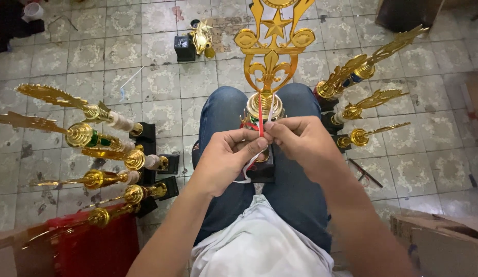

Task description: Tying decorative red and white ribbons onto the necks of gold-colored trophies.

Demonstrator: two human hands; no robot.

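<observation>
Pinched shut in both grips, left hand and right hand, red-and-white ribbon is held vertical directly in front of gold trophy stem, hands equally near.

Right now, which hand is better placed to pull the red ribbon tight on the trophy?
Probably the right hand: its fingertips pinch the red ribbon beside the gold trophy. The left hand holds the white strand lower.

trophy between knees, trophies either side
</observation>
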